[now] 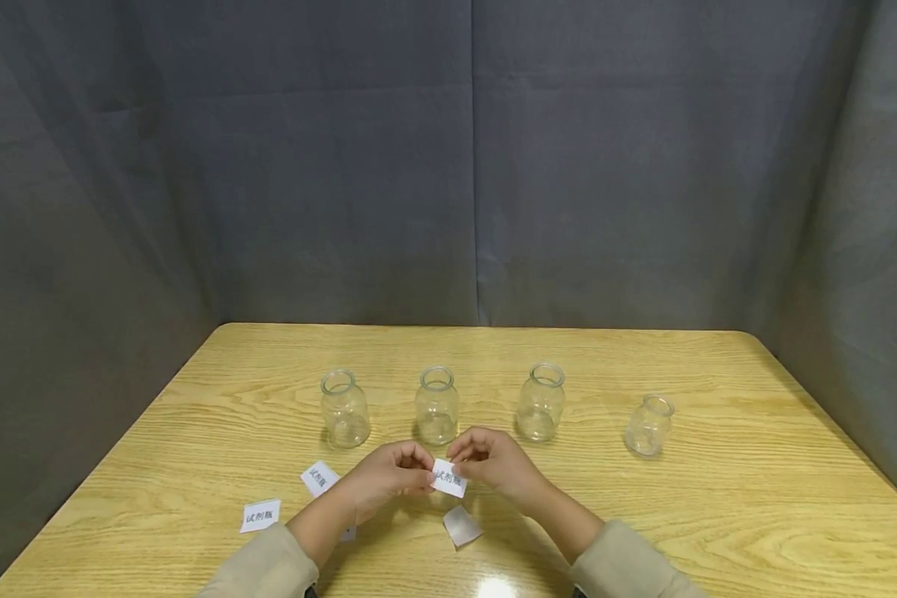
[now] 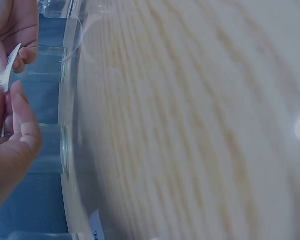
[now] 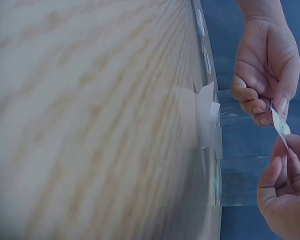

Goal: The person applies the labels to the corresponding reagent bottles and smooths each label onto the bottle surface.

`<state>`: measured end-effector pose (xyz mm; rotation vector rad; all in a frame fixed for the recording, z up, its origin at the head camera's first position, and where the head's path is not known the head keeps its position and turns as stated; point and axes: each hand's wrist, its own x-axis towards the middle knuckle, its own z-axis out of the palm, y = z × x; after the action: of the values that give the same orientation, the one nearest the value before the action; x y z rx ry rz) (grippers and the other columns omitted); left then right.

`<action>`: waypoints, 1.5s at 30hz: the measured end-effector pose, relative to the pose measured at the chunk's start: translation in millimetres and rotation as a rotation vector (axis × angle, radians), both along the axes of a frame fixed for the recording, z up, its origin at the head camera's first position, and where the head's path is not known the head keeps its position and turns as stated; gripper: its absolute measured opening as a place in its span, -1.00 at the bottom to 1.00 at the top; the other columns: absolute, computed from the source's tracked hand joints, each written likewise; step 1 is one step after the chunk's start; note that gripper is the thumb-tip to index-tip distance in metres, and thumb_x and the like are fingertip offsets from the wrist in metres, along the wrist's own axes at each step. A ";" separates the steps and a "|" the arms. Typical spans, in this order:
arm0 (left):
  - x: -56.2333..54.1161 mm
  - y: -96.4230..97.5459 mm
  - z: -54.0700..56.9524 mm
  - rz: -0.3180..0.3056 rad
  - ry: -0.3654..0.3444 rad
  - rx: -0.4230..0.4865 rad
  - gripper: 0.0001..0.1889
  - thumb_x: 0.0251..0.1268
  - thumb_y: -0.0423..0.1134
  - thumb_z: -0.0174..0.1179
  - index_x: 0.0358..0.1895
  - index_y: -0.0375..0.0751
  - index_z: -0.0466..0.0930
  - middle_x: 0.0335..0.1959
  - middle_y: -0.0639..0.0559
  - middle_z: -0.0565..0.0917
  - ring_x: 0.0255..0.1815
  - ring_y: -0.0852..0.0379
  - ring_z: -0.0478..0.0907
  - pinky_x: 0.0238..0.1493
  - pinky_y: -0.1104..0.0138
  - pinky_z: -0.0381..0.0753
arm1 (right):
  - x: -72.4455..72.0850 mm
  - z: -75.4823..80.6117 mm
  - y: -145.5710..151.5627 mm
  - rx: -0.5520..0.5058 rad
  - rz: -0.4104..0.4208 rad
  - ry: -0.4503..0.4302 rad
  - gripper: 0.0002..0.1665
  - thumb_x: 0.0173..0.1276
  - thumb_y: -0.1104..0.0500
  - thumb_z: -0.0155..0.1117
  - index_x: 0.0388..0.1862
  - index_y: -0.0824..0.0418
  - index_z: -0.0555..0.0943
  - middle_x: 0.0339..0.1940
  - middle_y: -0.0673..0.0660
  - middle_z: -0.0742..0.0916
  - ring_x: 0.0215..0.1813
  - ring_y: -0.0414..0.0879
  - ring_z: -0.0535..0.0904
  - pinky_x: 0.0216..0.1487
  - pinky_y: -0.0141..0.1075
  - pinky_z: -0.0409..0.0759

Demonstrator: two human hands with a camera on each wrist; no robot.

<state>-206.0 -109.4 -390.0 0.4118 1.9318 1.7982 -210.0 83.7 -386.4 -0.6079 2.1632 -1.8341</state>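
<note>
In the head view, a small white label (image 1: 448,479) with printed black characters is held between both hands above the table. My left hand (image 1: 389,478) pinches its left edge between thumb and fingers. The right hand (image 1: 499,468) pinches the other side near the upper right corner. Both wrist views show the label edge-on, slightly bent, as a thin strip (image 3: 280,124) between the fingertips. Just below the hands lies a blank, slightly curled piece of white paper (image 1: 462,526). A clear glass jar (image 1: 437,407) stands upright right behind the hands.
Another glass jar (image 1: 345,411) stands to the left and one (image 1: 541,404) to the right. A smaller-looking jar (image 1: 649,426) is farther right. Printed labels (image 1: 260,516) (image 1: 319,477) lie at the left, one partly under the left forearm. A grey curtain (image 1: 344,183) surrounds the wooden table (image 1: 718,515).
</note>
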 end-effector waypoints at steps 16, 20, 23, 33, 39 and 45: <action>-0.6 -14.3 -0.1 0.108 0.029 -0.018 -0.84 0.07 -0.33 0.14 -0.33 -0.31 0.38 -0.40 0.00 0.42 -0.33 0.09 0.44 -0.21 0.28 0.41 | -3.0 -4.7 -9.8 0.026 -0.042 0.015 -0.83 0.07 0.38 0.18 -0.32 0.41 0.49 -0.50 0.05 0.54 -0.40 -0.13 0.42 -0.35 -0.37 0.43; 0.6 -18.0 2.6 0.130 0.028 -0.008 -0.84 0.07 -0.35 0.12 -0.33 -0.34 0.37 -0.42 0.00 0.42 -0.36 0.12 0.41 -0.27 0.33 0.39 | -3.9 -5.2 -13.1 0.005 -0.054 -0.007 -0.86 0.07 0.39 0.17 -0.34 0.41 0.49 -0.52 0.06 0.55 -0.41 -0.13 0.46 -0.32 -0.26 0.49; 0.3 -19.3 2.8 0.137 0.032 -0.002 -0.84 0.08 -0.36 0.11 -0.33 -0.36 0.35 -0.42 -0.01 0.42 -0.36 0.12 0.40 -0.28 0.34 0.38 | -4.6 -4.9 -15.8 -0.026 -0.054 -0.021 -0.84 0.08 0.39 0.17 -0.34 0.45 0.47 -0.53 0.06 0.56 -0.43 -0.14 0.48 -0.32 -0.20 0.52; -0.2 -26.1 -1.9 0.224 0.071 -0.025 -0.84 0.08 -0.38 0.08 -0.31 -0.40 0.35 -0.41 -0.05 0.43 -0.34 0.06 0.42 -0.22 0.28 0.42 | -5.8 -9.3 -31.2 -0.130 -0.059 -0.052 -0.81 0.07 0.45 0.14 -0.33 0.54 0.41 -0.54 0.09 0.55 -0.46 -0.14 0.51 -0.38 -0.30 0.54; 0.5 -32.8 -2.3 0.271 0.077 -0.045 -0.83 0.10 -0.37 0.08 -0.29 -0.41 0.35 -0.42 -0.03 0.43 -0.35 0.09 0.42 -0.23 0.31 0.42 | -5.6 -9.4 -42.2 -0.150 -0.067 -0.058 -0.86 0.08 0.47 0.13 -0.37 0.52 0.40 -0.56 0.06 0.49 -0.48 -0.17 0.47 -0.37 -0.37 0.52; -0.7 -39.7 -2.1 0.346 0.085 -0.070 -0.83 0.10 -0.39 0.08 -0.29 -0.43 0.37 -0.42 -0.05 0.46 -0.36 0.11 0.44 -0.26 0.33 0.45 | -8.0 -8.3 -54.7 -0.126 -0.094 -0.033 -0.90 0.08 0.46 0.13 -0.39 0.47 0.43 -0.56 0.07 0.50 -0.49 -0.17 0.46 -0.41 -0.37 0.51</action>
<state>-206.7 -149.1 -392.1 0.1369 2.2280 1.9396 -218.0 29.0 -394.8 -0.5052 2.1004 -2.0262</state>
